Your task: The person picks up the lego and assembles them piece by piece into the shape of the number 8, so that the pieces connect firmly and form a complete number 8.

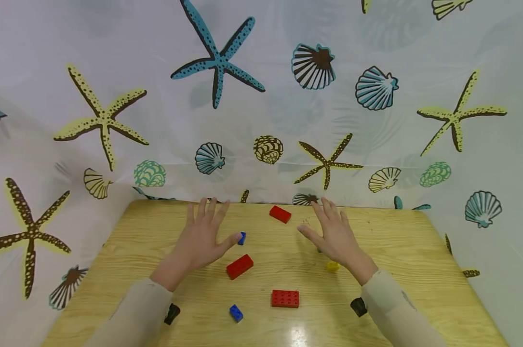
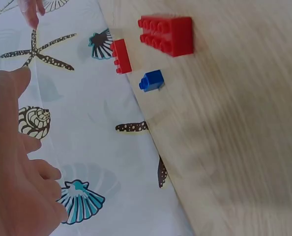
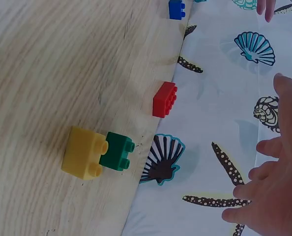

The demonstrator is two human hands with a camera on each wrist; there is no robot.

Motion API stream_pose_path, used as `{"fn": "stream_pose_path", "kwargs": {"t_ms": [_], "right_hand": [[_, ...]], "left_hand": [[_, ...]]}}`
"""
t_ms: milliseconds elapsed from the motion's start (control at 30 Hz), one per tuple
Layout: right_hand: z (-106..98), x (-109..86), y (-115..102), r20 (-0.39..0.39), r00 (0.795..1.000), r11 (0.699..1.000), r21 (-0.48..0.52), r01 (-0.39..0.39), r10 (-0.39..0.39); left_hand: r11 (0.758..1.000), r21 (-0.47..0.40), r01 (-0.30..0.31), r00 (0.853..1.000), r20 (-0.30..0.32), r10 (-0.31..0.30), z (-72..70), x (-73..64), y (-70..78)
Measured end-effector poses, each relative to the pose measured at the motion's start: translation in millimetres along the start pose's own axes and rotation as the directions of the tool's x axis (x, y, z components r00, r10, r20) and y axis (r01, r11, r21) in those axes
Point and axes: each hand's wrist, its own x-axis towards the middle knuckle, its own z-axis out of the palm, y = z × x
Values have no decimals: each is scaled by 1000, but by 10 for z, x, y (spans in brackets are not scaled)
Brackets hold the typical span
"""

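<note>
Both hands are held over the wooden table with fingers spread, and neither holds anything. My left hand (image 1: 204, 240) is at the left, its thumb overlapping a small blue brick (image 1: 242, 238) in the head view. A red brick (image 1: 240, 266) lies just below that thumb. At the right, my right hand (image 1: 336, 235) is above a yellow brick (image 1: 332, 266) and a green brick (image 3: 118, 151), which the hand mostly hides in the head view. Between the fingertips, farther back, sits another red brick (image 1: 280, 214).
Nearer the front of the table (image 1: 192, 332) lie a studded red brick (image 1: 285, 299) and a second blue brick (image 1: 236, 313). A white curtain (image 1: 261, 115) printed with starfish and shells hangs along the table's back and sides.
</note>
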Motion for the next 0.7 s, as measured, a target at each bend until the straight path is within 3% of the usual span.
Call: {"fn": "stream_pose_path", "kwargs": {"t_ms": [200,467,700], "right_hand": [[41,-167,-2,17,1000,997,81,17,-19],[93,-326,-62,44,999,980,201,-1,-8],[191,-444,-61,-48,997,963,258,76,-65]], "left_hand": [[994,-108,0,999,42,5,72,-196,38],[968,-242,62,991,129,-31,85,-417,102],[933,-351,77,991,129,-33,169,-568,128]]}}
